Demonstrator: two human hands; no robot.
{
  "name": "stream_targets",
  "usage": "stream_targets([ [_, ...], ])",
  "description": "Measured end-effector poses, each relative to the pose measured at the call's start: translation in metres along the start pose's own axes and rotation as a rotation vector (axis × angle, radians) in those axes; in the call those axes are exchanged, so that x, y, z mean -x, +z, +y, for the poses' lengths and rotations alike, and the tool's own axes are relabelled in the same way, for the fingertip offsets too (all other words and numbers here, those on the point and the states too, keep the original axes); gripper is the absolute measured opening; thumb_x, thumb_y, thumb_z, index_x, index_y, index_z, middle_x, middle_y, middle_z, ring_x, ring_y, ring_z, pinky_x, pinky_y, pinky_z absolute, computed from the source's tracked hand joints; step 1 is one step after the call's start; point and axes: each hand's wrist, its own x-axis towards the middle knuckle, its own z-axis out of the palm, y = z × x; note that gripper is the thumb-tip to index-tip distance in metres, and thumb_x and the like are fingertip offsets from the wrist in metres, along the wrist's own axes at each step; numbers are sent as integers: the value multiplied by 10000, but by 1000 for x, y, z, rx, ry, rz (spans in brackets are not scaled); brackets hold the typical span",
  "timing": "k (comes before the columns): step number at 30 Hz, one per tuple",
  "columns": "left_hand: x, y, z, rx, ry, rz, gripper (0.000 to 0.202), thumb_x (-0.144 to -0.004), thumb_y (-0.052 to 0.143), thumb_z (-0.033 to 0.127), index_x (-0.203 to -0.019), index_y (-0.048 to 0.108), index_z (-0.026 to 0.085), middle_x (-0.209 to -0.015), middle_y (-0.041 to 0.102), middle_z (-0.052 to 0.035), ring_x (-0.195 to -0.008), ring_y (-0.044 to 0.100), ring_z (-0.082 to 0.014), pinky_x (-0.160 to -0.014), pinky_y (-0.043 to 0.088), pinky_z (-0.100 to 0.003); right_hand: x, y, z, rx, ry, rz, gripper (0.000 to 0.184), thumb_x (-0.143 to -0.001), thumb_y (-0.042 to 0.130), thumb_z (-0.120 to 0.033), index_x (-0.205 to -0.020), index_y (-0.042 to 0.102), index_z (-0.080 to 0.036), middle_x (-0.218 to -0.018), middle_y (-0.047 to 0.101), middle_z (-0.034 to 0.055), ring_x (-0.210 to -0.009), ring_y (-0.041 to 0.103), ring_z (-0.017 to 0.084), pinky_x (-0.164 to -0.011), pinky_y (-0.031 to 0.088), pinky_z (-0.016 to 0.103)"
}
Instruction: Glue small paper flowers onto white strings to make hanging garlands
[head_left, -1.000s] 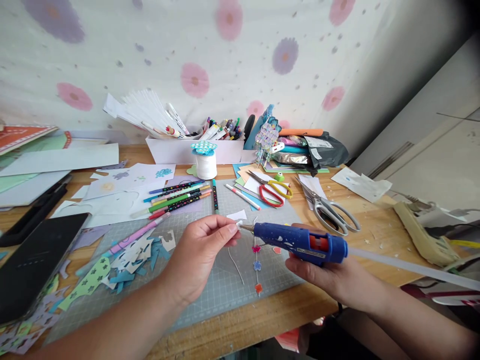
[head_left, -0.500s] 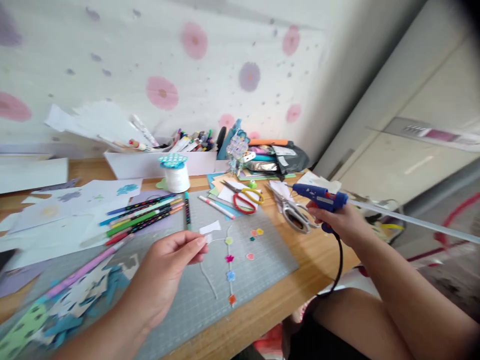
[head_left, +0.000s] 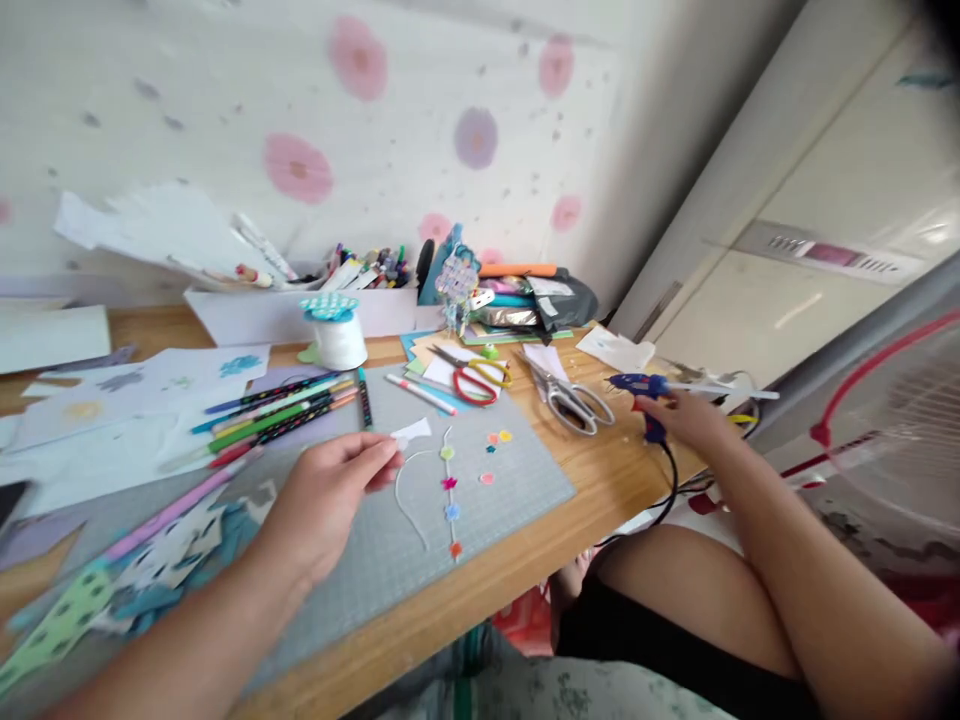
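Landmark = grey gridded cutting mat (head_left: 375, 570) on wooden desk (head_left: 420, 655).

L hand (head_left: 341, 495): above mat, nr its middle. Thumb + fingertips pinched on small pale piece (head_left: 403, 443); piece partly covered by fingers, too small/blurred to ID. Small white paper scrap (head_left: 418, 428) shows just beyond fingertips, over mat.

R hand (head_left: 694, 420): off mat, well to its R. Fingers wrapped round grip of blue plastic glue gun w/ red trigger (head_left: 655, 424); nozzle points L, twd mat side. Long translucent glue stick (head_left: 724, 391) protrudes from gun's rear; black cable (head_left: 671, 490) hangs from base of grip. Can't tell if gun touches desk.

On mat, nr L hand: thin white cord (head_left: 399, 500), curved; whether it joins the pinched piece, can't tell. Just R of it, straight white string w/ 4 small pcs in a row: lime-green round (head_left: 448, 454), magenta star-like (head_left: 449, 484), blue flower (head_left: 452, 512), orange one (head_left: 456, 550) nearest mat's front edge. Further R on mat, loose: yellow pc (head_left: 505, 436), dark teal pc (head_left: 491, 450), pink heart-like pc (head_left: 487, 479).

At mat's far edge: scissors w/ red + yellow handles (head_left: 454, 362), on paper sheets; white thread spool (head_left: 343, 345) beyond mat, to L. Grey-handled scissors (head_left: 553, 388) at R of mat, btwn mat and gun. Multicol. felt pens (head_left: 281, 415) bunched at mat's far L.
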Motion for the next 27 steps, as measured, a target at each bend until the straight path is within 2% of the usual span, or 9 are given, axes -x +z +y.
stream_targets([
  [2,-1,0,0,-4,11,4,258,-612,760,394,-691,692,157,-686,674,-23,-649,562,-129,-640,443,-253,19,-21,0,117,41,12,401,-716,621,-560,-610,667,-176,-560,604,132,-565,568,286,-547,365,396],
  [4,-1,1,-1,-18,25,-11,222,-645,736,368,-689,691,155,-681,674,-25,-635,555,-122,-626,435,-249,44,-33,-13,169,-66,106,350,-760,590,-545,-713,692,-213,-615,636,107,-533,554,258,-505,361,372],
  [6,-1,1,-3,-39,33,-37,203,-667,720,351,-692,694,152,-689,679,-29,-636,558,-119,-618,429,-243,74,-32,-45,-97,-424,87,259,-810,590,-443,-745,684,-210,-692,663,84,-592,590,223,-532,428,334],
  [9,-2,1,-6,-68,25,-51,190,-671,717,335,-688,694,148,-688,682,-29,-621,561,-113,-610,426,-240,113,-10,-112,-363,-1032,-281,158,-892,537,-239,-935,686,-210,-886,665,73,-812,621,175,-712,493,285],
  [13,-5,-1,-8,-82,31,-20,180,-666,721,332,-683,693,155,-672,680,-19,-611,565,-113,-615,429,-244,131,30,-183,-390,-1379,-495,205,-875,524,-105,-910,707,-191,-903,642,67,-807,581,150,-704,468,260],
  [17,-8,-2,-9,-78,25,2,173,-671,715,335,-688,696,163,-665,676,-12,-607,558,-113,-607,419,-245,123,56,-207,-282,-1518,-607,172,-844,566,-115,-865,714,-198,-868,607,41,-769,543,143,-675,434,258],
  [22,-10,-2,-10,-57,4,-10,163,-677,708,320,-675,688,158,-658,665,-9,-594,543,-104,-594,403,-242,123,67,-214,-151,-1606,-658,197,-857,511,-99,-728,632,-183,-799,572,29,-767,490,159,-694,409,287],
  [25,-10,-3,-11,-56,-17,-20,169,-685,705,322,-681,685,154,-665,664,-10,-602,544,-104,-598,404,-243,124,68,-213,-207,-1543,-686,182,-874,464,-83,-762,583,-164,-814,550,50,-780,477,168,-713,422,302],
  [27,-9,-2,-11,-55,-34,-23,175,-689,704,326,-690,683,152,-670,665,-12,-609,549,-106,-602,405,-244,120,66,-211,-395,-1429,-721,136,-867,472,-82,-794,552,-165,-855,538,57,-801,485,161,-731,435,295],
])
